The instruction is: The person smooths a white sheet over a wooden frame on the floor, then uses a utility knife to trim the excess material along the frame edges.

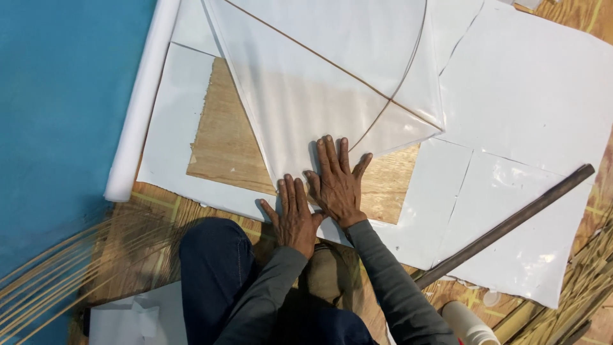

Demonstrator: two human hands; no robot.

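Observation:
A translucent white kite sheet (332,70) with a thin straight stick and a curved bow stick lies over a small plywood board (223,140). My left hand (295,217) rests flat, fingers apart, on the sheet's lower corner near the board's front edge. My right hand (336,182) lies flat beside it, slightly further forward, pressing the sheet's lower tip. Neither hand holds anything. My knees in dark trousers are just below the hands.
White plastic sheets (530,96) cover the mat on the right. A long dark rod (507,227) lies diagonally across them. A white paper roll (137,108) borders the blue floor at left. Thin bamboo sticks (45,281) lie bottom left, a white bottle (469,322) at bottom right.

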